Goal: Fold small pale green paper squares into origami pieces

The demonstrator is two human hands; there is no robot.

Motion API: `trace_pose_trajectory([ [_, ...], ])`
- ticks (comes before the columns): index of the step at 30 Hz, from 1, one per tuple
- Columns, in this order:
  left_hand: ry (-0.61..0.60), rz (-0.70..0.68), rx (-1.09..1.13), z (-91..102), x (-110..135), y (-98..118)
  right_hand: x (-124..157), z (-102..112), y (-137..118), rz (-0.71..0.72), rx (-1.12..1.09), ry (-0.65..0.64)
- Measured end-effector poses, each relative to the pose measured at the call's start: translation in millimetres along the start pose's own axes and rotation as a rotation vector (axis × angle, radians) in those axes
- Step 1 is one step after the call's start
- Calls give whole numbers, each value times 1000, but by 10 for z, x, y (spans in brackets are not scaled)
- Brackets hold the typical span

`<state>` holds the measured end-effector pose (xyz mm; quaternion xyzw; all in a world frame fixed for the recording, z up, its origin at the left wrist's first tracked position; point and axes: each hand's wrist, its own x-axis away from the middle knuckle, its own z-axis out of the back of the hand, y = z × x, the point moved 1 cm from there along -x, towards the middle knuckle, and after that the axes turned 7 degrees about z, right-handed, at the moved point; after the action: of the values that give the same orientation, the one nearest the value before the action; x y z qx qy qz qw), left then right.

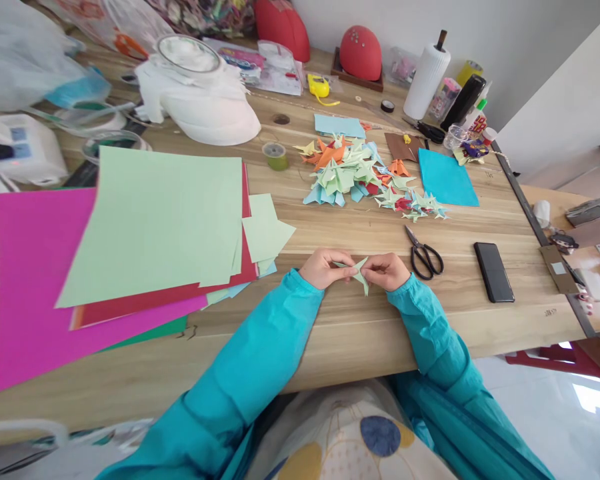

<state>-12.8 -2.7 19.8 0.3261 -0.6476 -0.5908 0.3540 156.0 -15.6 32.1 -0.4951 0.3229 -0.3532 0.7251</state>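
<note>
Between my two hands is a small pale green folded paper piece (362, 276), with pointed ends like an origami bird. My left hand (326, 268) pinches its left side between thumb and fingers. On the other side, my right hand (387, 271) grips it with closed fingertips. Both hands are just above the wooden table (350, 337). Beyond them lies a pile of folded paper figures (345, 170) in green, orange, blue and red. Black-handled scissors (424, 257) rest to the right of my right hand.
Large sheets of coloured paper (160, 220) are stacked at the left, with small green squares (266, 230) beside them. A phone (493, 272) lies at the right. Behind are a tape roll (275, 156), a blue sheet (447, 177), a white cap (205, 107) and a tape measure (319, 87).
</note>
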Motion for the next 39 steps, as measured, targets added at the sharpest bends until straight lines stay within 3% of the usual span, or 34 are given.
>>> trace_pose_trajectory([
  [7, -50, 20, 12, 10, -13, -18, 8, -19, 2, -19, 27, -1],
  [13, 47, 60, 97, 3, -4, 30, -2, -28, 13, 21, -28, 32],
  [18, 100, 60, 109, 1, -5, 45, -1, -18, 18, 76, 56, 62],
  [24, 103, 62, 111, -14, -5, 48, -3, -22, 20, 58, 102, 88],
  [29, 188, 49, 138, -18, -4, 47, -4, -43, -6, 67, 94, 98],
  [35, 215, 39, 51, -25, -15, 8, -17, -61, 3, 134, 288, 115],
  [39, 262, -48, -84, -34, -22, -30, -19, -68, 24, 228, 451, 73],
])
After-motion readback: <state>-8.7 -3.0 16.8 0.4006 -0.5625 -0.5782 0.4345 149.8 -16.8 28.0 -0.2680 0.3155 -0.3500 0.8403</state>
